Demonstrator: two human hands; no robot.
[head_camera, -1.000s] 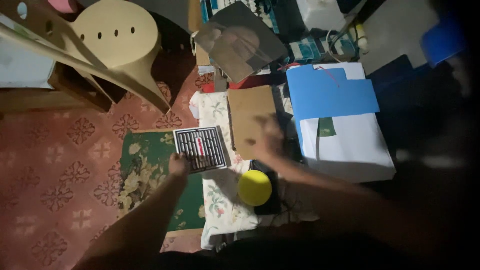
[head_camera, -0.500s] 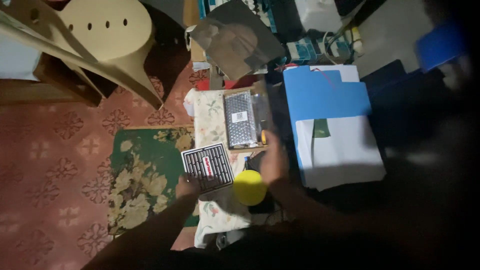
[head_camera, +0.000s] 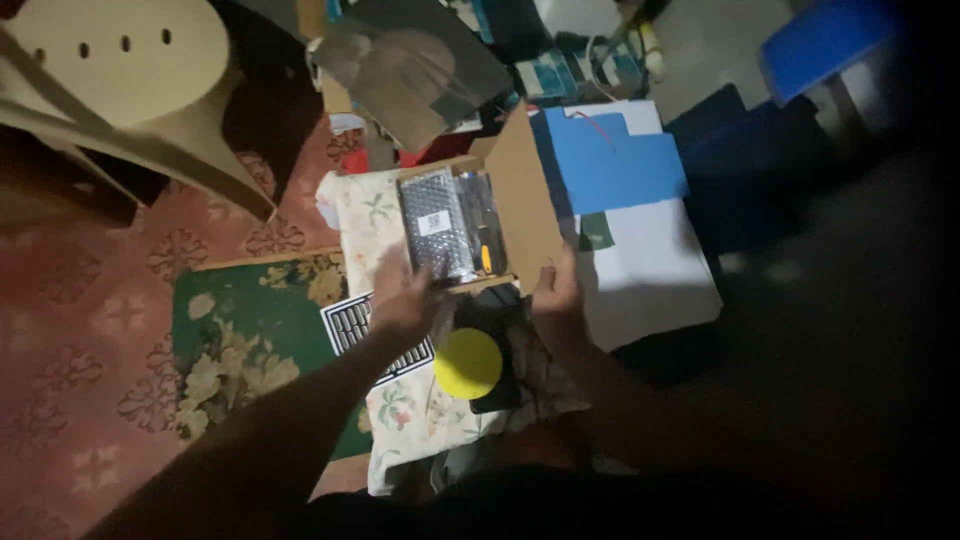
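A beige plastic chair (head_camera: 120, 90) stands at the rug's far left corner. On the floral cloth (head_camera: 375, 215) lies the open cardboard box (head_camera: 500, 215) — right hand (head_camera: 556, 297) pinching its raised flap, left hand (head_camera: 400, 295) spread loose over the silver bubble-wrapped packet (head_camera: 435, 235) inside. If the flap slips, it could drop onto the reaching fingers.

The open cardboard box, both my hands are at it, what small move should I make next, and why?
Probably close the left hand on the silvery bubble-wrap packet and lift it out. The right hand already holds the cardboard box lid open, the packet lies exposed on top, and the left hand sits right at its near edge.
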